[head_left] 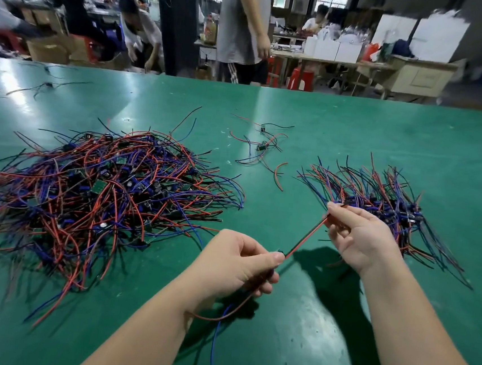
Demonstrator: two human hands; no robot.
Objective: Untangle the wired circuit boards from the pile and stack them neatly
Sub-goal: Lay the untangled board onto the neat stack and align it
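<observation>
A big tangled pile [97, 195] of small green circuit boards with red, blue and black wires lies on the left of the green table [327, 126]. A neater stack [385, 202] of wired boards sits at the right. My left hand [237, 267] grips one wired board, mostly hidden in the palm; its red and blue wires [221, 315] hang below. My right hand [358, 235] pinches the far end of that board's red and black wire pair [306, 237], stretched taut between both hands above the table.
A few loose wired boards [262, 147] lie at the table's middle back, and stray wires [46, 85] at the far left. Beyond the far edge a person [243, 26] stands; others work at benches with boxes and red stools.
</observation>
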